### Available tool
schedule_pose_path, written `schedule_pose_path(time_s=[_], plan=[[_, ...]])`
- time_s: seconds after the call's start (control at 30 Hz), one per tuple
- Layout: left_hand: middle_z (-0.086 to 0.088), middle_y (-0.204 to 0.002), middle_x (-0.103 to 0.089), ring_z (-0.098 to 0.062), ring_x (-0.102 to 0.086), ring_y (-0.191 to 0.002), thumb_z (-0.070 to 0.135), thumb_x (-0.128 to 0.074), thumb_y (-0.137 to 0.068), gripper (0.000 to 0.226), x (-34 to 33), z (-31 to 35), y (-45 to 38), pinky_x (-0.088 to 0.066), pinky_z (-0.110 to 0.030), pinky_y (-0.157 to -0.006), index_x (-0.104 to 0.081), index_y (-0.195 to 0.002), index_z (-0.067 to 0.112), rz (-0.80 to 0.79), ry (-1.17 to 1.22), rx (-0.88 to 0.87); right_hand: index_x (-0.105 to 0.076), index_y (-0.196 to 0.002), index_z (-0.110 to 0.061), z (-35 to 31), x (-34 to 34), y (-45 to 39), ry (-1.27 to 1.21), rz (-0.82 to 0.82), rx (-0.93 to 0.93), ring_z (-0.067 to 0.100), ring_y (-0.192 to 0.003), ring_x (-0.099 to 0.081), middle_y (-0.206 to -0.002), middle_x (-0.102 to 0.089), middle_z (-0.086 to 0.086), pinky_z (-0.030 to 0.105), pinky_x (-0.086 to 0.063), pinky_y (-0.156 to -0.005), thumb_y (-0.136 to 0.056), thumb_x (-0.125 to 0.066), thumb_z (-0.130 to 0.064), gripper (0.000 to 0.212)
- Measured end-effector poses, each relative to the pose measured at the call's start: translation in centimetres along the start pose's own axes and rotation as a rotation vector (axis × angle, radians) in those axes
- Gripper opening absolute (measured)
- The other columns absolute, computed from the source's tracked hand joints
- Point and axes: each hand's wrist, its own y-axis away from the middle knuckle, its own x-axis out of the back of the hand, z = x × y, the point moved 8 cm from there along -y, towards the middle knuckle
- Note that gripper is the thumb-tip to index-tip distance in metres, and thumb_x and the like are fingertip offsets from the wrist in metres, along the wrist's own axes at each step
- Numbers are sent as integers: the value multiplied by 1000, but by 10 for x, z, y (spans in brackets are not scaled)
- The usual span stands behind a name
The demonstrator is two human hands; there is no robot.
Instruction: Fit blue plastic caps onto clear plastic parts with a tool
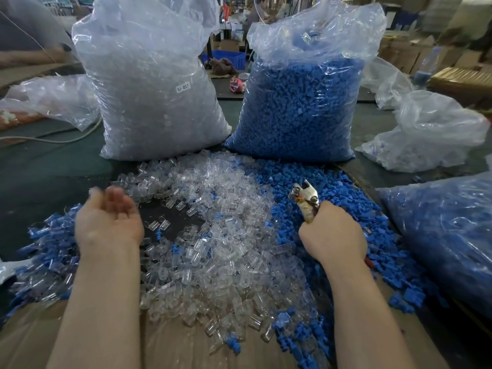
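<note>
Seen from the head camera, the left hand is turned palm up with its fingers loosely spread and slightly blurred, holding nothing and hovering above the near-left edge of the pile of clear plastic parts. Across from it, the right hand is clenched round the handles of a plier-like tool, whose metal head points up and away from the wrist, over the heap of blue caps. Clear parts fill the space between the two hands and run down toward the forearms, with a small dark bare patch just right of the left hand. Blue caps lie under and beyond the right hand, and a mixed band of blue and clear pieces lies outside the left wrist. Under the forearms is brown cardboard. Beyond the left hand stands a tall bag of clear parts labelled SJ-017; beyond the right hand stands a bag of blue caps. Right of the right hand rests another blue-filled bag. Further off, a dark green tabletop, crumpled empty bags and cardboard boxes of a workshop are visible.
</note>
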Motion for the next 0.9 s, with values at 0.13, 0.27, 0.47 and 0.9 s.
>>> schedule_pose_path(time_s=[0.13, 0.27, 0.47, 0.9], plan=[[5, -81, -71, -4, -64, -71, 15, -65, -92, 2, -16, -18, -2, -51, -19, -66, -67, -93, 15, -192, -688, -30, -42, -100, -18, -3, -9, -1, 29, -75, 35, 28, -79, -50, -98, -53, 5, 34, -38, -62, -89, -54, -30, 20], [4, -114, -65, -9, -62, -89, 23, -68, -91, 23, -36, -44, 15, -47, -24, -69, -64, -114, 23, -383, -1453, -299, -43, -89, -21, -2, -10, -1, 49, -83, 29, 19, -64, -44, -75, -45, -3, 30, -30, -52, -87, -56, -30, 16], [-10, -131, -58, -27, -60, -107, 19, -58, -95, 46, -36, -73, 20, -51, -39, -92, -50, -140, 27, -501, -2081, -468, -38, -75, -21, 0, -10, -3, 48, -81, 27, 16, -60, -43, -74, -49, 0, 27, -26, -48, -90, -55, -27, 23], [16, -82, -65, -2, -61, -69, 21, -71, -84, 27, -48, -56, 30, -44, -20, -59, -73, -108, 32, -460, -1749, -566, -45, -85, -21, -5, -13, -2, 29, -98, 46, 23, -71, -49, -75, -48, -1, 30, -31, -52, -91, -57, -36, 20]])
